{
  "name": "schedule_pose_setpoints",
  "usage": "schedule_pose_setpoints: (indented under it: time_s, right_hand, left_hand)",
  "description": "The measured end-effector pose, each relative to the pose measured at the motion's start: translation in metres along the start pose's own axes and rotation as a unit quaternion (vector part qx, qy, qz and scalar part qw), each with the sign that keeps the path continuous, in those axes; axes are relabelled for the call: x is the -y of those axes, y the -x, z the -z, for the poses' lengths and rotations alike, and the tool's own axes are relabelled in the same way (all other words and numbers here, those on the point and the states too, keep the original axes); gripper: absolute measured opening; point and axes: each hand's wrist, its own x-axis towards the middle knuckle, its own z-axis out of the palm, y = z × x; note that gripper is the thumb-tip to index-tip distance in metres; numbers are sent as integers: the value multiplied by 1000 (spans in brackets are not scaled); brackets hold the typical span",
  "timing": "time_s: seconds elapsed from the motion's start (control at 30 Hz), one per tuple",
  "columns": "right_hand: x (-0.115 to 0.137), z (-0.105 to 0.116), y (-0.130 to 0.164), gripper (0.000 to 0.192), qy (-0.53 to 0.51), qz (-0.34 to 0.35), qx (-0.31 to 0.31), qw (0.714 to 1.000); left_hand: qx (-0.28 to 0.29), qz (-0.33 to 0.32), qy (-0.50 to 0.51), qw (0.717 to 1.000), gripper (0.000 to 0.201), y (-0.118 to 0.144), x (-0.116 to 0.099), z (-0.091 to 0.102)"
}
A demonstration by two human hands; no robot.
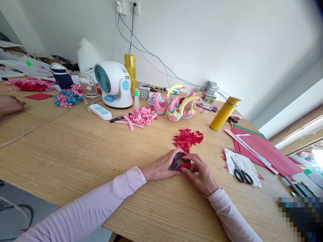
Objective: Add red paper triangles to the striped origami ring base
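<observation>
A ring of folded paper pieces (176, 164), red and teal, rests low over the table between my two hands. My left hand (163, 165) curls round its left side, thumb below and fingers above. On the right side, my right hand (200, 173) pinches the ring's edge between thumb and fingers; whether a loose piece is also in that pinch I cannot tell. Just beyond the ring lies a pile of red folded paper triangles (186, 138). Farther back sits a heap of pink folded paper pieces (142, 116).
Folded paper swans (174, 109) stand behind the piles, with a white fan (116, 85) to their left. Right are a yellow flask (224, 114), black scissors (242, 174) on white paper, and red paper sheets (267, 151). Another person's hand (11, 105) rests at far left.
</observation>
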Motion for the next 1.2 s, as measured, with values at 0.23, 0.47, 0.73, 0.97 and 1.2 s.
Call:
schedule_pose_setpoints:
  time_s: [0.23, 0.47, 0.73, 0.97, 1.2]
  right_hand:
    - [-1, -1, 1, 30, -14, 0, 10, 1000]
    - [4, -1, 8, 49, -54, -51, 24, 997]
    - [-59, 49, -35, 27, 41, -106, -142, 983]
    - [-91, 62, -83, 18, 152, -79, -204, 964]
    - [-81, 63, -64, 33, 60, -145, -215, 964]
  left_hand:
    - [16, 0, -60, 998, 80, -15, 6, 2]
    - [15, -6, 12, 1000, 42, -24, 4, 4]
    - [-3, -35, -149, 988, 29, -16, -13, -3]
    - [6, -80, -171, 982, 32, -21, -10, -12]
    - [-31, -32, -210, 977, 22, -28, -7, -22]
